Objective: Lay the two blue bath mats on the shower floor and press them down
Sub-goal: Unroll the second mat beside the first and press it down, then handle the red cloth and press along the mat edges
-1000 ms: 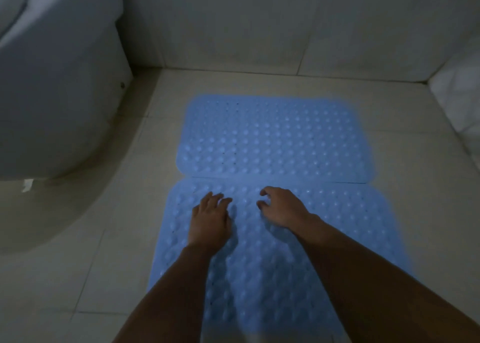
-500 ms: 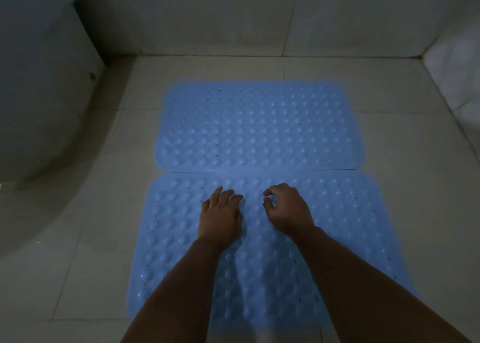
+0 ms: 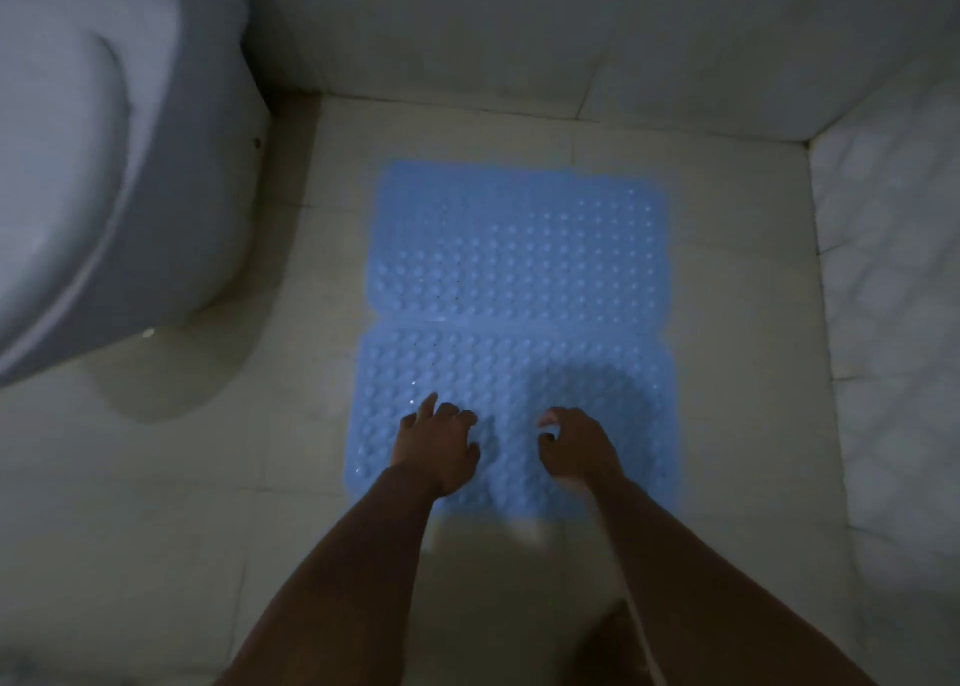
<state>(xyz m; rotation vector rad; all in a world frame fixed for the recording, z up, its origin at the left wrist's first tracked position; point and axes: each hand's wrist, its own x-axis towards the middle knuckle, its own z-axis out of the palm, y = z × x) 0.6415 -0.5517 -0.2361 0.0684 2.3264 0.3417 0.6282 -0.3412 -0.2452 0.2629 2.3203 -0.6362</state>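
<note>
Two blue bumpy bath mats lie flat on the pale tiled floor, edge to edge. The far mat [image 3: 519, 248] reaches toward the back wall. The near mat [image 3: 587, 373] lies just in front of it. My left hand [image 3: 436, 449] rests palm down on the near mat's left part, fingers loosely bent. My right hand [image 3: 576, 446] rests on the same mat a little to the right, fingers curled downward, holding nothing. Both forearms stretch in from the bottom of the view.
A white toilet [image 3: 104, 165] fills the left side, with a wet patch [image 3: 171, 373] on the floor at its base. A tiled back wall [image 3: 519, 35] and a patterned right wall [image 3: 893, 269] close the corner. Bare floor tiles [image 3: 156, 529] surround the mats.
The view has pulled back and up, so the mats look smaller. Both hands have slid toward the near mat's front edge and sit wider apart.
</note>
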